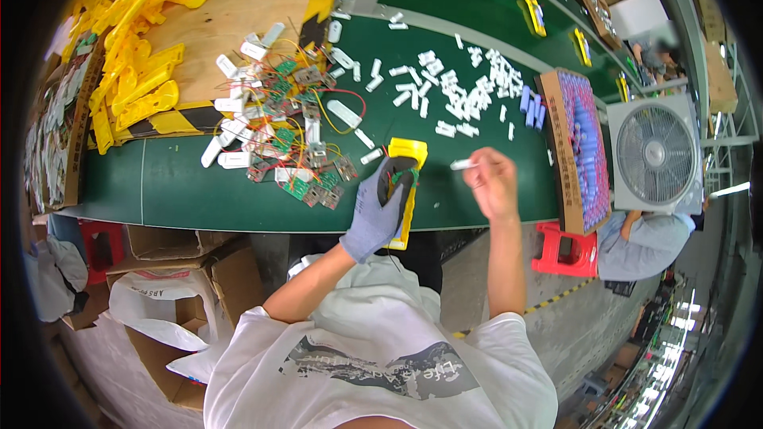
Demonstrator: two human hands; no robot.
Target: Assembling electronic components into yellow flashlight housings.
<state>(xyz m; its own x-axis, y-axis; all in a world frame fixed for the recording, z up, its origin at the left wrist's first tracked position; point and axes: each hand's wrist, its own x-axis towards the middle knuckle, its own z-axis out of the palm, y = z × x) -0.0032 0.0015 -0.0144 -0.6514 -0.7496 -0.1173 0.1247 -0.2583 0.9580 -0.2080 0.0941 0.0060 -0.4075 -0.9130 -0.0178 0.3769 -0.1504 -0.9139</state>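
Bench (531,187) open between right hand (494,184) and cell box (563,151); white strips (469,102) block the far side, board pile (284,137) (nearly at front edge) blocks left.

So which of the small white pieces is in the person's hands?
The white piece pinched in the bare right hand. It is held up in the fingers, while the scattered white pieces lie loose on the green table.

Yellow casing (408,148) — white piece (460,165) (apart)
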